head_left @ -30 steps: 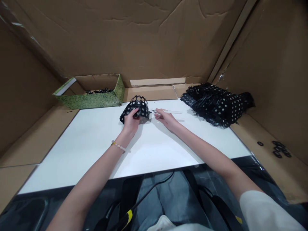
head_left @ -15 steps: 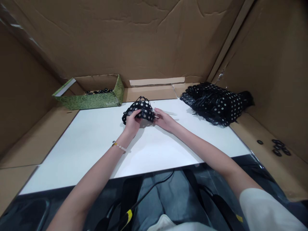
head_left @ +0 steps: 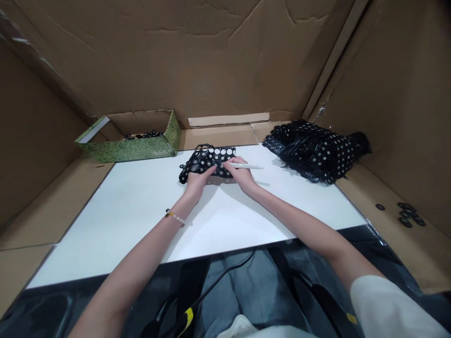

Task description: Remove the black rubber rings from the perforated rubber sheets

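Observation:
Over the white board, both hands are on a black perforated sheet (head_left: 207,159) with rows of round holes. My left hand (head_left: 198,182) is closed on its lower left part, thumb on top and fingers hidden underneath. A slim white pen-like stick (head_left: 252,166) is held in my right hand (head_left: 242,174), pointing left and resting against the sheet's right part. Its tip is hidden by the fingers or the sheet. At the back left, a green patterned box (head_left: 130,149) holds small black rings (head_left: 151,134).
A heap of similar black perforated sheets (head_left: 317,150) lies at the back right. Several loose black rings (head_left: 408,213) sit on the cardboard at the right. The white board (head_left: 141,225) is under the hands, with cardboard walls (head_left: 225,70) around it.
The bunched sheet has been spread out flatter and wider to the right. My right hand has moved slightly over it, and the white stick now lies across the hand, pointing left.

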`<action>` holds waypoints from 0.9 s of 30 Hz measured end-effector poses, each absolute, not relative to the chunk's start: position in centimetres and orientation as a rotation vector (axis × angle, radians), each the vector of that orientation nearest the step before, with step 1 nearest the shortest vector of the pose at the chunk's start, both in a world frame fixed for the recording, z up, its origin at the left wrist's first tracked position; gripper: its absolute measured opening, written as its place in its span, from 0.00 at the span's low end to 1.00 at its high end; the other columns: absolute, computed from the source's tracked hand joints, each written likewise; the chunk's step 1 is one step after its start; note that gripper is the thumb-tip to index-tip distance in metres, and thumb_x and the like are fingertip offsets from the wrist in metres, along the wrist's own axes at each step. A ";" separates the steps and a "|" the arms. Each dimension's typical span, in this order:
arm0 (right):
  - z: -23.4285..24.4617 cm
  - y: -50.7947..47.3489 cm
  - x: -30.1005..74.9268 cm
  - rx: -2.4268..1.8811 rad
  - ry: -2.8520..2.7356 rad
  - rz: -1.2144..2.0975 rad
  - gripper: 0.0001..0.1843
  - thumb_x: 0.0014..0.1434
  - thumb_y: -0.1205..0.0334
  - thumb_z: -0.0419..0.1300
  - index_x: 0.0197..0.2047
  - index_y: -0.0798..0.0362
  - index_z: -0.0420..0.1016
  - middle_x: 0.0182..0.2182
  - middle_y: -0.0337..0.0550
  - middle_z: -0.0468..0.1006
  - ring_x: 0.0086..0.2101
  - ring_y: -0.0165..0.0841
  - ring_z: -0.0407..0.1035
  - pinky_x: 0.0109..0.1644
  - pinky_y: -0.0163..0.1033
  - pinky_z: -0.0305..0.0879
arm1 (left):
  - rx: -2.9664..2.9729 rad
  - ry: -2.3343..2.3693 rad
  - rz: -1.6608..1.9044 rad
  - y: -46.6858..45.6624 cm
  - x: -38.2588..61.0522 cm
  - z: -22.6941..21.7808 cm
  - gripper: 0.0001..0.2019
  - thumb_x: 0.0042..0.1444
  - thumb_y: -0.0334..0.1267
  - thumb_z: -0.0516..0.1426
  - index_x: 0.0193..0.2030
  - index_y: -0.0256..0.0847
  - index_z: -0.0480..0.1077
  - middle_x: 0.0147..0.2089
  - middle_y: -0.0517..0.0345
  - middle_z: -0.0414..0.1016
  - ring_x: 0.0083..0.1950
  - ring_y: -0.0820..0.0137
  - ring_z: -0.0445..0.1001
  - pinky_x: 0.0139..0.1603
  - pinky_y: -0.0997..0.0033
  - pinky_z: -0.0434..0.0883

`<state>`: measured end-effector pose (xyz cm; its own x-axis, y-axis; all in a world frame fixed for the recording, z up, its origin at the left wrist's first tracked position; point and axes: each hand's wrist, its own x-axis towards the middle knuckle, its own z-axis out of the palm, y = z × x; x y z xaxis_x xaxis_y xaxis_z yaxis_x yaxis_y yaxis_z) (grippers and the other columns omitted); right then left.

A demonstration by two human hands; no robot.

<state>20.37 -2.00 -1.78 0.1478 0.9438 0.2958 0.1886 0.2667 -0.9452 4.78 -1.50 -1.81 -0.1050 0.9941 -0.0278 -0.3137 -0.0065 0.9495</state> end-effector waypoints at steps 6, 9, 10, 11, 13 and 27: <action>-1.2 -2.7 20.0 -1.192 -1.307 0.762 0.11 0.54 0.54 0.61 0.25 0.50 0.73 0.33 0.39 0.68 0.39 0.35 0.66 0.52 0.41 0.61 | 0.763 1.074 1.408 -1.6 5.4 -1.5 0.14 0.36 0.28 0.71 0.32 0.37 0.77 0.39 0.50 0.81 0.45 0.60 0.79 0.49 0.63 0.76; -1.0 -2.9 19.9 -1.195 -1.290 0.767 0.10 0.54 0.55 0.61 0.24 0.50 0.72 0.33 0.40 0.68 0.39 0.35 0.66 0.51 0.41 0.61 | 0.770 1.062 1.413 -1.6 5.5 -1.6 0.13 0.38 0.28 0.71 0.33 0.37 0.77 0.38 0.50 0.81 0.45 0.61 0.79 0.48 0.63 0.76; -1.0 -3.0 19.9 -1.197 -1.290 0.760 0.10 0.54 0.56 0.61 0.24 0.50 0.72 0.33 0.40 0.68 0.39 0.35 0.66 0.52 0.41 0.61 | 0.780 1.050 1.422 -1.5 5.4 -1.7 0.14 0.38 0.28 0.71 0.34 0.37 0.77 0.39 0.50 0.81 0.45 0.61 0.79 0.49 0.64 0.76; -1.0 -3.1 19.9 -1.199 -1.296 0.746 0.10 0.54 0.56 0.61 0.24 0.50 0.72 0.33 0.40 0.68 0.39 0.35 0.66 0.52 0.41 0.61 | 0.790 1.037 1.430 -1.5 5.4 -1.8 0.14 0.38 0.28 0.71 0.34 0.38 0.77 0.39 0.50 0.81 0.46 0.61 0.79 0.50 0.64 0.75; -1.1 -3.2 19.8 -1.204 -1.316 0.707 0.10 0.55 0.56 0.60 0.25 0.50 0.72 0.34 0.40 0.68 0.40 0.36 0.66 0.53 0.41 0.61 | 0.805 1.029 1.439 -1.5 5.3 -1.9 0.15 0.37 0.29 0.71 0.34 0.38 0.77 0.40 0.50 0.82 0.47 0.61 0.79 0.52 0.63 0.75; -2.0 -3.7 19.0 -1.197 -1.343 0.566 0.11 0.59 0.52 0.59 0.30 0.49 0.71 0.40 0.43 0.68 0.45 0.37 0.66 0.54 0.41 0.61 | 0.898 0.975 1.413 -2.1 5.6 -1.9 0.17 0.37 0.33 0.72 0.37 0.39 0.78 0.43 0.51 0.82 0.49 0.59 0.79 0.52 0.62 0.75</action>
<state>18.98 -3.71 -2.01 0.2182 0.8773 0.4275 0.3068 0.3542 -0.8834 5.58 -2.10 -1.92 -0.0669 0.9977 -0.0107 -0.3642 -0.0144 0.9312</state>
